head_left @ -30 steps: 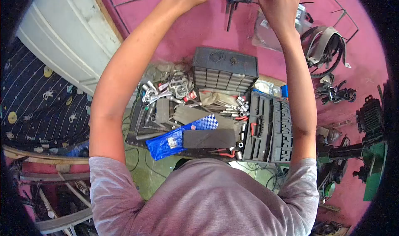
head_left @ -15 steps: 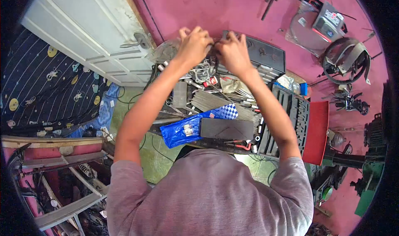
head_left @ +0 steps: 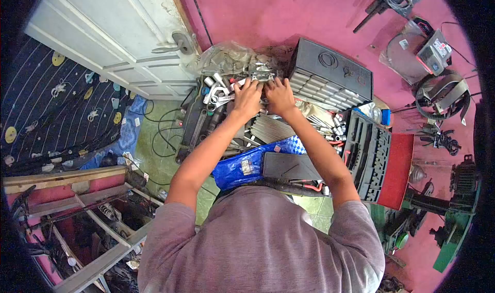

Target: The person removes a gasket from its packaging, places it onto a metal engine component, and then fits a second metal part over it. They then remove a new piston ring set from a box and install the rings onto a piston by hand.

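Note:
A silvery metal part with openings (head_left: 263, 72) is at the back of the cluttered bench, just beyond my fingertips. My left hand (head_left: 248, 98) has its bent fingers at the part's near left edge. At its near right edge are the fingers of my right hand (head_left: 280, 97), close beside the left. Both hands appear to grip the part, though the thumbs and the underside are hidden. Left of my left hand lie several chrome wrenches and sockets (head_left: 219, 98). A crumpled clear plastic bag (head_left: 224, 60) lies behind them.
A grey small-parts cabinet (head_left: 330, 74) stands right of my hands. Nearer me lie a blue plastic packet (head_left: 237, 169), a dark grey case (head_left: 289, 166) and thin metal rods (head_left: 273, 128). An open socket-set case (head_left: 366, 153) with a red lid (head_left: 397, 172) is at the right. A white door (head_left: 124, 35) is at the left.
Both hands have come down from in front of the wall to the metal part on the bench. The head view has shifted, so the cabinet and door handle show more fully.

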`<action>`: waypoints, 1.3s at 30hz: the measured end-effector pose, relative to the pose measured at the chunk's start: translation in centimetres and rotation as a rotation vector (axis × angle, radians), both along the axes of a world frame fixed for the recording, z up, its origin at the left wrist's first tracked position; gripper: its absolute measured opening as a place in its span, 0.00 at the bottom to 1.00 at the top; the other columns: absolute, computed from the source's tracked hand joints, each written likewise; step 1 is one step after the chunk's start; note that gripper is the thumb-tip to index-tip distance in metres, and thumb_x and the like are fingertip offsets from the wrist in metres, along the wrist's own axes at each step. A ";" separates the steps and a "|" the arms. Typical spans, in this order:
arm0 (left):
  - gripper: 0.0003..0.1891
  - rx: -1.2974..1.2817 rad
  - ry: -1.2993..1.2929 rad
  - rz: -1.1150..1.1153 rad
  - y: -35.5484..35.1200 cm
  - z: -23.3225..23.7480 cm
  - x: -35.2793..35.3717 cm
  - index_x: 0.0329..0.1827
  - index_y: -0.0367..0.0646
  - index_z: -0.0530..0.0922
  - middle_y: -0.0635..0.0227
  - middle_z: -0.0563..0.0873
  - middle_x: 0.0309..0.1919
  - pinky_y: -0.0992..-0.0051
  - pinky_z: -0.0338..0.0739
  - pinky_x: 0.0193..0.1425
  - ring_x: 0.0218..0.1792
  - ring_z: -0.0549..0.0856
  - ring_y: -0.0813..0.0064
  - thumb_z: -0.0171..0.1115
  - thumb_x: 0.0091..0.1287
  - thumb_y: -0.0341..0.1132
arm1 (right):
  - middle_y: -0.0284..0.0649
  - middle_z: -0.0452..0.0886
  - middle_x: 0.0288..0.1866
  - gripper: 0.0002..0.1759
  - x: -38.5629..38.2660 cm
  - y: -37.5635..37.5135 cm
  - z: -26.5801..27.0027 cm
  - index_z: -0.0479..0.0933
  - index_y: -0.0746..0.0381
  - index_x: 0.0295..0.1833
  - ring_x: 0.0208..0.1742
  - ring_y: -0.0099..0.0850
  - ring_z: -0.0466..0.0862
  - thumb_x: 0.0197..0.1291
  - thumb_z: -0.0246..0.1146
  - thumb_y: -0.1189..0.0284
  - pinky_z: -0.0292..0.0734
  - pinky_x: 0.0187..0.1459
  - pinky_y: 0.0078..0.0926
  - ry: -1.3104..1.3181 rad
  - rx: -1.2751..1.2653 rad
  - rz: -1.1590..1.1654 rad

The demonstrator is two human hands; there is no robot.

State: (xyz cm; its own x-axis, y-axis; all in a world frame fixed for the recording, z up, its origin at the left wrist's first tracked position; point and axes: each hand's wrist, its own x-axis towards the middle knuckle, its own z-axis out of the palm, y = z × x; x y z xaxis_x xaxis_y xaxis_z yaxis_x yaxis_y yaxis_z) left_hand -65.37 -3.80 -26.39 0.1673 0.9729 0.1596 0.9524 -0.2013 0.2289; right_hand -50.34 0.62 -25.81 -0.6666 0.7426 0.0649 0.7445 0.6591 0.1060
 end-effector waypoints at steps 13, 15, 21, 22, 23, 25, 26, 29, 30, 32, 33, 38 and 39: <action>0.27 0.001 -0.003 -0.026 0.5 -1.1 -0.4 0.58 0.41 0.85 0.63 0.78 0.69 0.45 0.61 0.68 0.74 0.70 0.61 0.76 0.50 0.32 | 0.39 0.80 0.58 0.29 0.2 -0.7 -0.2 0.82 0.59 0.56 0.67 0.40 0.75 0.46 0.76 0.62 0.65 0.68 0.53 0.049 0.031 -0.022; 0.28 -0.005 -0.024 -0.026 0.2 -0.5 -0.5 0.59 0.41 0.84 0.63 0.77 0.70 0.43 0.61 0.69 0.75 0.69 0.61 0.77 0.51 0.32 | 0.39 0.80 0.57 0.31 0.2 -0.8 0.2 0.81 0.59 0.57 0.67 0.40 0.75 0.45 0.77 0.62 0.65 0.68 0.53 0.035 -0.009 -0.043; 0.32 -0.026 -0.043 -0.034 -0.2 0.8 -1.4 0.64 0.42 0.82 0.63 0.76 0.70 0.40 0.58 0.71 0.78 0.66 0.60 0.80 0.52 0.35 | 0.40 0.81 0.59 0.36 0.2 -0.8 0.0 0.80 0.60 0.60 0.65 0.41 0.75 0.42 0.78 0.61 0.68 0.62 0.49 0.052 0.020 -0.037; 0.33 -0.027 -0.083 -0.044 -0.2 0.8 -1.6 0.64 0.42 0.82 0.63 0.76 0.70 0.40 0.58 0.72 0.78 0.66 0.60 0.80 0.52 0.36 | 0.39 0.81 0.58 0.36 0.1 -0.8 0.2 0.80 0.59 0.61 0.64 0.41 0.75 0.41 0.78 0.62 0.68 0.62 0.49 0.084 0.020 -0.036; 0.33 -0.027 -0.083 -0.042 -0.1 0.8 -1.7 0.64 0.42 0.82 0.63 0.76 0.70 0.40 0.58 0.72 0.78 0.66 0.60 0.80 0.52 0.36 | 0.39 0.81 0.57 0.37 0.1 -0.8 0.5 0.80 0.59 0.61 0.64 0.41 0.75 0.41 0.78 0.62 0.68 0.61 0.48 0.117 0.021 -0.035; 0.33 0.020 -0.064 -0.031 0.3 0.8 -2.0 0.63 0.43 0.82 0.65 0.76 0.69 0.42 0.60 0.71 0.77 0.67 0.60 0.81 0.51 0.36 | 0.39 0.81 0.56 0.37 -0.3 -0.6 1.2 0.80 0.59 0.62 0.63 0.40 0.76 0.41 0.78 0.62 0.68 0.61 0.48 0.124 0.015 -0.048; 0.33 0.022 -0.064 -0.030 0.6 0.8 -2.1 0.63 0.43 0.82 0.65 0.76 0.69 0.42 0.60 0.71 0.77 0.67 0.60 0.81 0.51 0.36 | 0.39 0.81 0.56 0.37 -0.5 -0.4 1.5 0.80 0.58 0.62 0.63 0.40 0.76 0.41 0.78 0.62 0.68 0.61 0.48 0.130 0.011 -0.063; 0.32 0.030 -0.111 -0.029 1.6 0.6 -2.3 0.62 0.45 0.82 0.66 0.77 0.67 0.44 0.61 0.68 0.76 0.68 0.60 0.80 0.51 0.35 | 0.37 0.81 0.57 0.37 -0.8 0.8 1.7 0.80 0.59 0.63 0.64 0.39 0.76 0.44 0.78 0.61 0.67 0.62 0.47 0.049 0.034 -0.054; 0.31 0.048 -0.099 -0.032 2.0 0.3 -2.3 0.61 0.45 0.83 0.66 0.78 0.66 0.44 0.61 0.68 0.76 0.68 0.60 0.80 0.51 0.35 | 0.37 0.82 0.58 0.37 -0.9 1.3 1.7 0.79 0.58 0.64 0.65 0.38 0.76 0.45 0.78 0.60 0.67 0.63 0.45 0.003 0.011 -0.068; 0.30 0.056 -0.082 -0.041 2.5 -0.3 -2.3 0.58 0.44 0.84 0.66 0.80 0.64 0.43 0.61 0.66 0.75 0.69 0.58 0.81 0.49 0.36 | 0.37 0.83 0.58 0.37 -0.9 1.9 0.5 0.79 0.58 0.64 0.65 0.38 0.76 0.45 0.78 0.59 0.67 0.64 0.44 -0.009 0.066 -0.043; 0.30 0.059 -0.082 -0.040 2.7 -0.5 -2.2 0.58 0.44 0.84 0.66 0.80 0.64 0.43 0.61 0.66 0.75 0.69 0.58 0.81 0.49 0.36 | 0.37 0.83 0.58 0.38 -0.8 2.1 0.1 0.79 0.58 0.64 0.66 0.37 0.76 0.45 0.79 0.58 0.67 0.65 0.44 -0.023 0.118 -0.019; 0.31 -0.002 -0.056 -0.050 2.9 -0.7 -1.8 0.58 0.42 0.83 0.65 0.80 0.64 0.41 0.61 0.67 0.76 0.68 0.57 0.81 0.49 0.37 | 0.37 0.84 0.58 0.37 -0.3 2.5 -0.9 0.79 0.58 0.63 0.68 0.38 0.76 0.44 0.79 0.60 0.68 0.68 0.42 0.002 0.118 -0.011; 0.31 0.003 -0.039 -0.057 2.9 -0.9 -1.8 0.59 0.42 0.83 0.65 0.80 0.63 0.41 0.61 0.67 0.76 0.67 0.57 0.82 0.49 0.38 | 0.38 0.84 0.58 0.37 -0.4 2.5 -0.5 0.79 0.59 0.62 0.68 0.38 0.76 0.43 0.79 0.60 0.68 0.67 0.43 -0.032 0.078 -0.014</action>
